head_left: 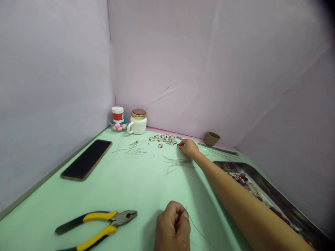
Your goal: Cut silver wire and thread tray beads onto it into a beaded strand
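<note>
My left hand (172, 226) is closed in a pinch near the front of the table. A thin wire (196, 227) with a small loop at its top comes out from its fingertips and trails down to the right. Far forward, my right hand (189, 147) reaches to the right edge of a pile of beaded rings (164, 138), silvery with red beads. Its fingertips are pinched together at a small piece with a red bead, partly hidden by the fingers. Below that hand lies a bunch of cut wires (178, 162).
Yellow-and-black pliers (121, 219) lie front left, and a phone (87, 159) behind them. Loose wire scraps (133, 150), a lidded white mug (138, 124), a red-and-white tub (118, 114) and a brown cup (211, 138) stand or lie farther back. A metal tray (264, 176) of beads sits right, under my forearm.
</note>
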Motion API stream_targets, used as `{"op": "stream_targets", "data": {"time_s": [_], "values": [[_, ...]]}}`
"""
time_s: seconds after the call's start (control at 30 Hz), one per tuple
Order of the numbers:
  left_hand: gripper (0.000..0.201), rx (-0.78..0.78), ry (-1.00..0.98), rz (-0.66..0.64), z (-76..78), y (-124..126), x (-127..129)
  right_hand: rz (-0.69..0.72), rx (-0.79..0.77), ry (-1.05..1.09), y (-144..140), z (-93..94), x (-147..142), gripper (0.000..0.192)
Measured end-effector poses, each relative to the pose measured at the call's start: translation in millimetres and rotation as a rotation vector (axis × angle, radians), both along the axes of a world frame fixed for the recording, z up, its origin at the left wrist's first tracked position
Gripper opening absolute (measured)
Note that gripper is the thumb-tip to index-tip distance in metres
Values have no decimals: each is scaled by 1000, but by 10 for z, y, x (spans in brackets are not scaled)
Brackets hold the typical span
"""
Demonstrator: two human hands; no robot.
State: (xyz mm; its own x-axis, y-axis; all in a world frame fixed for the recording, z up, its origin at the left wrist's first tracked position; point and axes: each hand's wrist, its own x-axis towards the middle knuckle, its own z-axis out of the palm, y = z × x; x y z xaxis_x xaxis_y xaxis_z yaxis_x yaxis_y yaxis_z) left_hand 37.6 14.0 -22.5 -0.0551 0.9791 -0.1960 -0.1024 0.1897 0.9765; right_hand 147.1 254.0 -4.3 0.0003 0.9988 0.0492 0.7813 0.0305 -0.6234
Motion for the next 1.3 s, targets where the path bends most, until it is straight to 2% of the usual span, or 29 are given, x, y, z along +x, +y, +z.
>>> {"op": "stream_targets", "data": {"time_s": [0.1,0.23,0.3,0.33,0.4,0.53,0.73,1.03,1.3], "values": [[18,15,6,2,6,3,-8,43,-51,176,-220,137,-68,4],[17,19,13,-20,28,3,-30,198,-168,504,-863,329,-159,13],[15,32,22,-39,37,0,-40,295,-412,1004,-1232,384,-192,12],[15,45,27,-45,41,-2,-44,299,-476,1154,-1396,399,-204,14],[16,68,38,-44,47,-11,-50,260,-524,1313,-1656,410,-221,16],[15,97,69,-15,66,-36,-57,147,-524,1424,-1910,373,-211,17],[14,114,118,6,113,-57,-51,133,-545,1519,-2042,253,-132,18],[13,100,124,1,118,-76,-33,90,-610,1588,-2077,210,-106,14],[12,80,125,-1,99,-69,-34,121,-587,1565,-2086,191,-101,15]]}}
